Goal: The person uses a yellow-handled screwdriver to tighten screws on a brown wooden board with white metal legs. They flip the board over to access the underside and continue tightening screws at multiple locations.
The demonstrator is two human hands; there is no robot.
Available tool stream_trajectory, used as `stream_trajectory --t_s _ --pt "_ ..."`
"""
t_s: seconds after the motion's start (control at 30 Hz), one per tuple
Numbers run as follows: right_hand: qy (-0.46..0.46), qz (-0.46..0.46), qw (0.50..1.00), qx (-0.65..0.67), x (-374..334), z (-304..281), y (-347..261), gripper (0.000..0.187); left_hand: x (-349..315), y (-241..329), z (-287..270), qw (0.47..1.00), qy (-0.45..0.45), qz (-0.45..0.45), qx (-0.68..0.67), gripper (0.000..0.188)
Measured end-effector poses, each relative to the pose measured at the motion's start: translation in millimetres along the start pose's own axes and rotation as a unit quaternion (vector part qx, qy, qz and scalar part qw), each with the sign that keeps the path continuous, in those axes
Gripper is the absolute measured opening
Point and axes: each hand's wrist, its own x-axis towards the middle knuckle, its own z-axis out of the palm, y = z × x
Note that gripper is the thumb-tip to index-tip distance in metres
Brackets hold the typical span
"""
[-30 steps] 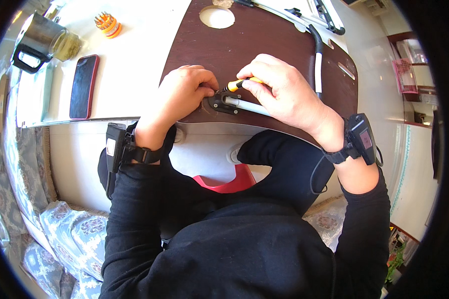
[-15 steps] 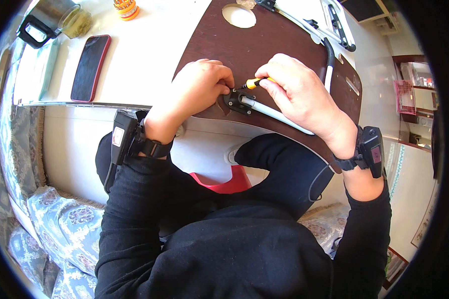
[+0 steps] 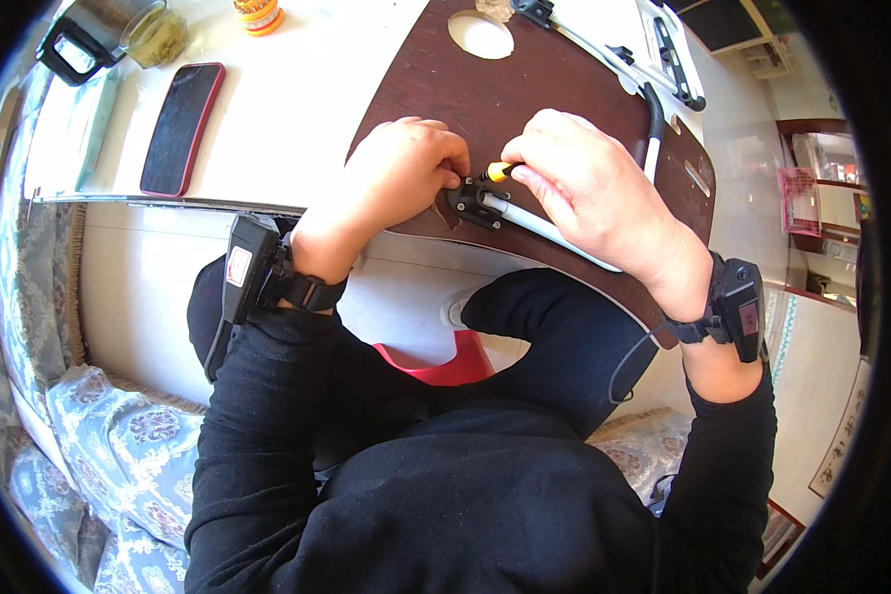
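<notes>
Between the thumb and fingers of my right hand (image 3: pixel 596 183) is a small yellow and black screwdriver (image 3: pixel 501 171), its tip end pointing left toward a black plastic bracket (image 3: pixel 473 203). That bracket sits near the close edge of a dark brown board (image 3: pixel 436 89) and joins a white metal tube (image 3: pixel 549 231). My left hand (image 3: pixel 406 166) rests beside the bracket, thumb and fingers closed in a pinch at its upper left. Whatever they pinch is hidden. The screwdriver's tip is too small to tell whether it touches a screw.
On the white table (image 3: pixel 267 119) to the left lie a phone (image 3: pixel 182 129) with a red edge, a glass cup (image 3: pixel 154 38) and an orange bit holder (image 3: pixel 258 16). More white tubes (image 3: pixel 589 48) with black fittings are at the far right. A red stool (image 3: pixel 445 366) shows below.
My right hand has shifted slightly, and its fingers now cover more of the screwdriver's handle. The left hand keeps its pinch beside the bracket.
</notes>
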Motion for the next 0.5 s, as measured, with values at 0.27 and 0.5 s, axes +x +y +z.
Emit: stream_trajectory --t_s 0.27,0.5 --pt "0.0 0.025 1.0 -0.004 1.3 0.9 0.3 0.009 -0.5 -2.5 1.5 0.999 0.019 0.028 0.001 0.009" --pt "0.009 0.021 1.0 -0.019 1.9 2.1 2.2 0.008 -0.7 -3.6 2.8 0.999 0.02 0.029 -0.005 0.01"
